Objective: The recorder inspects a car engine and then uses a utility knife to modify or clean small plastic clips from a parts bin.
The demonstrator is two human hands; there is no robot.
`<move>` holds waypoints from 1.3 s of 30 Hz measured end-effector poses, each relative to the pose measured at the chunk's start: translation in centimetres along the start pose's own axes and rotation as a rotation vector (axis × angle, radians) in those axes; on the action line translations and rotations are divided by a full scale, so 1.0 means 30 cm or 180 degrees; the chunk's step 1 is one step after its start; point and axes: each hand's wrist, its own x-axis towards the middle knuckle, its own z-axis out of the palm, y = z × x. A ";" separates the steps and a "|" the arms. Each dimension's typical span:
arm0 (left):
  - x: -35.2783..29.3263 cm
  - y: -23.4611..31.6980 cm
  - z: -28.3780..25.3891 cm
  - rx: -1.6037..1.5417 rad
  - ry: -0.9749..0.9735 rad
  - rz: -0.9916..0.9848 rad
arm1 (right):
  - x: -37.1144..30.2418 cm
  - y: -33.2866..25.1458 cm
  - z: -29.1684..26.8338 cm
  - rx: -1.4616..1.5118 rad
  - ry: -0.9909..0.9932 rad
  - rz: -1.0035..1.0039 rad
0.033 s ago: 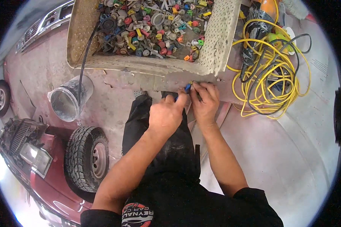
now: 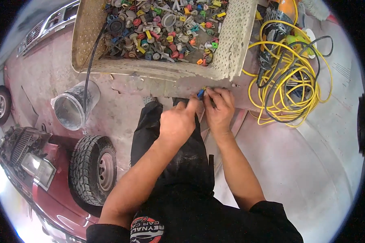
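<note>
A small blue piece (image 2: 201,93) with a yellowish bit at its far end is held between my hands, just below the box's near edge. My left hand (image 2: 177,121) is closed, its fingertips against the blue piece's near end. From the other side, the thumb and fingers of my right hand (image 2: 220,106) pinch it. My fingers cover much of the piece, so its exact kind is unclear. Beyond my hands stands a worn beige box (image 2: 150,69) with dimpled walls. It holds loose plastic clips (image 2: 162,32) of many colours.
Right of the box lie a coiled yellow cord (image 2: 286,103) and an orange-and-black power tool (image 2: 271,36). To the left, a dusty clear bucket (image 2: 94,91) lies tilted, a black cable (image 2: 88,77) running into it. Nearer is a red vehicle (image 2: 61,202) with a tyre (image 2: 83,170).
My left fingertips have shifted slightly at the blue piece, and less blue shows beneath them. Everything else stays in place.
</note>
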 end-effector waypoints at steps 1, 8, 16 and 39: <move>0.001 -0.008 0.001 0.0006 0.0008 -0.0002 | 0.002 -0.006 0.002 0.0005 0.0018 0.0002; -0.001 -0.031 -0.010 -0.1075 0.0086 -0.0349 | 0.001 -0.011 0.006 0.0132 0.0084 0.0095; 0.009 -0.032 -0.041 -0.0608 0.0137 0.0061 | -0.011 -0.006 0.004 0.0093 0.0081 0.0109; 0.003 0.019 -0.038 0.0728 0.0178 0.0552 | -0.021 0.000 0.014 0.0123 0.0119 0.0259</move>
